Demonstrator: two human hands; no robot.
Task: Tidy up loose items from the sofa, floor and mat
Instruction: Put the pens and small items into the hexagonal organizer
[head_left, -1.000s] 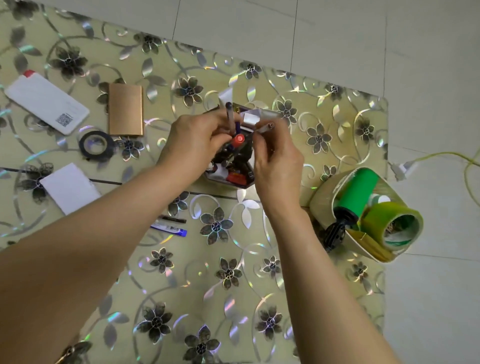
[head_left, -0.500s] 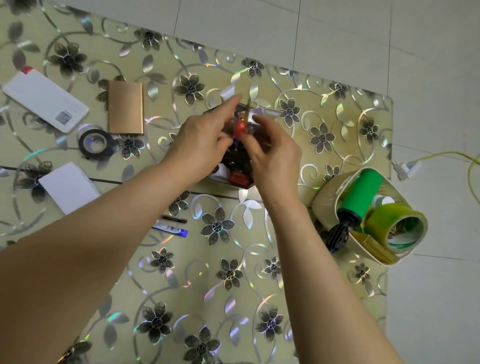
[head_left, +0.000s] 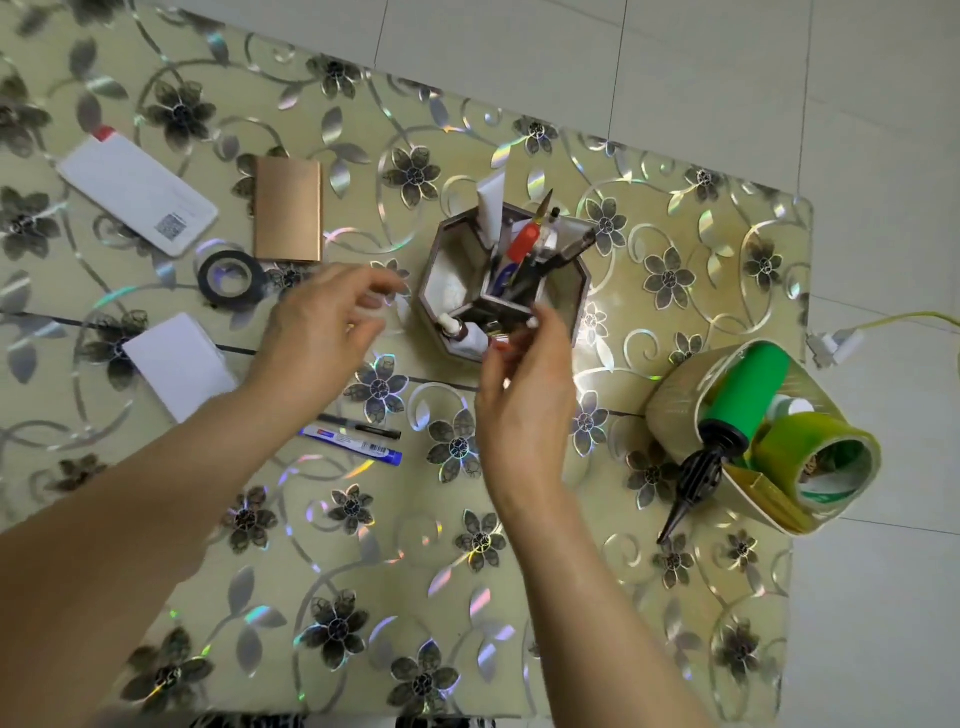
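An octagonal pen holder (head_left: 451, 270) stands on the flowered mat (head_left: 649, 597), with a red-capped pen (head_left: 525, 240), a brush and a white tube upright in it. My left hand (head_left: 322, 322) hovers blurred just left of the holder, fingers spread, holding nothing. My right hand (head_left: 524, 384) is at the holder's near edge, fingertips loosely curled by a small white bottle; nothing shows in its grasp. A blue-and-white pen (head_left: 353, 441) and a thin black pen (head_left: 363, 427) lie on the mat between my forearms.
On the left of the mat lie a black tape roll (head_left: 231, 278), a copper-coloured power bank (head_left: 288, 209), a white power bank (head_left: 137, 189) and a white card (head_left: 179, 364). A cream basket (head_left: 675, 400) with a green pump and green tape sits right. A cable plug (head_left: 834, 345) lies on tiled floor.
Both hands were pinched together over the holder, setting pens in it. They have now drawn back toward me, the left one swinging left, and the pens stand in the holder.
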